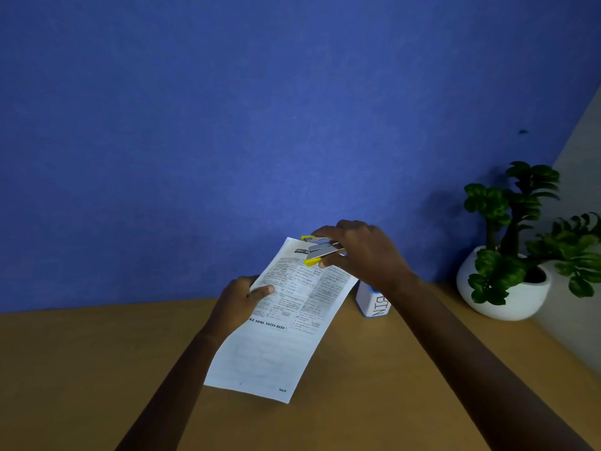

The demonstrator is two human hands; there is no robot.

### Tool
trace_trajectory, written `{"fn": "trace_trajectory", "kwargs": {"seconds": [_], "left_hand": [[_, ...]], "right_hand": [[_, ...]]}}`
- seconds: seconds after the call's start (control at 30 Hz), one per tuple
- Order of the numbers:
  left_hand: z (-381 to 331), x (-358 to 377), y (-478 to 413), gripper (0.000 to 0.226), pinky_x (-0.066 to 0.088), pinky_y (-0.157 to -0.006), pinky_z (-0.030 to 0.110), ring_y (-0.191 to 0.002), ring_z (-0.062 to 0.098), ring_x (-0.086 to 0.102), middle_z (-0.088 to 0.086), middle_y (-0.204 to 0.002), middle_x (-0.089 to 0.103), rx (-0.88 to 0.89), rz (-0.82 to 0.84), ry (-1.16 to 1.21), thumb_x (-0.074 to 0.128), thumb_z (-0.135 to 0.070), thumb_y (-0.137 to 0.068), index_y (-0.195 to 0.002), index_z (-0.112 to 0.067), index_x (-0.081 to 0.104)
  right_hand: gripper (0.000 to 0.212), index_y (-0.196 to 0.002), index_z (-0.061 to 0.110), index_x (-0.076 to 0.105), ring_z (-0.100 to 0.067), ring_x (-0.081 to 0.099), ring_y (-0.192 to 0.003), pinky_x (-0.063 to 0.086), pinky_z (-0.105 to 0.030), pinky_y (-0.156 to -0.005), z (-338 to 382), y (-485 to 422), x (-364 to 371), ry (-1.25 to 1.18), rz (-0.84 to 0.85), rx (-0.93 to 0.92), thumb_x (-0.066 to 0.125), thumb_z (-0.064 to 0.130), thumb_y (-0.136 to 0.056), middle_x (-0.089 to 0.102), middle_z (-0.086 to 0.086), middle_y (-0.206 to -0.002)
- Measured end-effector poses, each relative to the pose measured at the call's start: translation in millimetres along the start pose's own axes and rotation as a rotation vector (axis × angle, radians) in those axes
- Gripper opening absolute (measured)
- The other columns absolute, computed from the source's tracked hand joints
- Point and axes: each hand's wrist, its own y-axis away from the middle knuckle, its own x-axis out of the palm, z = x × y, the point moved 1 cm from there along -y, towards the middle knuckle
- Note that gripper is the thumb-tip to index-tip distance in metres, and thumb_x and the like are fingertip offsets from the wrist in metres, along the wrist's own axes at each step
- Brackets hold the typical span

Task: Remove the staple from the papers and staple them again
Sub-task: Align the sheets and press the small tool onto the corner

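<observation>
The printed papers (279,336) are lifted off the desk and tilted, top edge away from me. My left hand (239,302) pinches their left edge, thumb on the printed face. My right hand (361,252) grips a yellow and metal stapler (320,250) at the papers' top right corner. The stapler's jaws are apart, with the yellow tips pointing left over the top edge. I cannot make out a staple in the papers.
A small white container labelled BIN (374,302) stands on the wooden desk (97,369) just right of the papers. A green plant in a round white pot (507,288) sits at the far right. A blue wall (227,125) rises behind the desk.
</observation>
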Motion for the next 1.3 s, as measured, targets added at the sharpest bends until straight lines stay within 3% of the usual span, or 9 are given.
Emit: {"fn": "trace_trajectory", "kwargs": {"seconds": [0.17, 0.33, 0.6, 0.8, 1.07, 1.3], "left_hand": [[-2, -1, 0, 0.033, 0.049, -0.059, 0.016, -0.078, 0.017, 0.063, 0.01, -0.111, 0.068, 0.023, 0.028, -0.109, 0.056, -0.026, -0.088, -0.117, -0.009, 0.06], [-11, 2, 2, 0.036, 0.056, -0.074, 0.034, -0.09, 0.025, 0.067, 0.011, -0.114, 0.067, 0.059, 0.074, -0.182, 0.055, -0.027, -0.089, -0.119, -0.009, 0.057], [-16, 2, 2, 0.04, 0.055, -0.072, 0.028, -0.095, 0.026, 0.067, 0.01, -0.12, 0.064, 0.056, 0.104, -0.208, 0.056, -0.029, -0.088, -0.122, -0.009, 0.054], [-17, 2, 2, 0.039, 0.047, -0.061, 0.013, -0.094, 0.025, 0.068, 0.01, -0.12, 0.065, 0.046, 0.101, -0.245, 0.054, -0.03, -0.089, -0.122, -0.009, 0.054], [-18, 4, 4, 0.04, 0.053, -0.074, 0.027, -0.097, 0.027, 0.067, 0.011, -0.121, 0.064, 0.048, 0.099, -0.281, 0.055, -0.029, -0.089, -0.123, -0.008, 0.053], [-22, 13, 7, 0.041, 0.051, -0.077, 0.028, -0.1, 0.029, 0.066, 0.013, -0.122, 0.064, 0.039, 0.115, -0.278, 0.054, -0.027, -0.089, -0.123, -0.004, 0.053]], "right_hand": [[0.049, -0.13, 0.03, 0.049, -0.025, 0.057, -0.107, 0.045, -0.034, -0.088, 6, 1, -8, 0.118, 0.059, -0.039, 0.062, 0.039, -0.084, 0.057, -0.006, -0.12], [0.044, -0.127, 0.029, 0.053, -0.025, 0.057, -0.107, 0.045, -0.034, -0.088, 12, 1, -13, 0.189, 0.059, -0.114, 0.062, 0.037, -0.085, 0.054, -0.005, -0.122], [0.037, -0.122, 0.024, 0.058, -0.023, 0.054, -0.109, 0.043, -0.037, -0.09, 16, -4, -15, 0.333, 0.022, -0.218, 0.061, 0.033, -0.086, 0.056, -0.004, -0.121], [0.034, -0.12, 0.02, 0.06, -0.023, 0.055, -0.107, 0.042, -0.038, -0.088, 17, -9, -15, 0.405, 0.001, -0.299, 0.058, 0.03, -0.087, 0.06, -0.003, -0.118], [0.032, -0.118, 0.013, 0.059, -0.022, 0.049, -0.112, 0.037, -0.034, -0.092, 14, -13, -8, 0.422, 0.03, -0.372, 0.055, 0.027, -0.089, 0.058, -0.006, -0.117], [0.025, -0.108, 0.009, 0.064, -0.024, 0.051, -0.107, 0.033, -0.034, -0.096, 10, -11, 2, 0.404, -0.032, -0.364, 0.052, 0.021, -0.09, 0.061, -0.007, -0.11]]}}
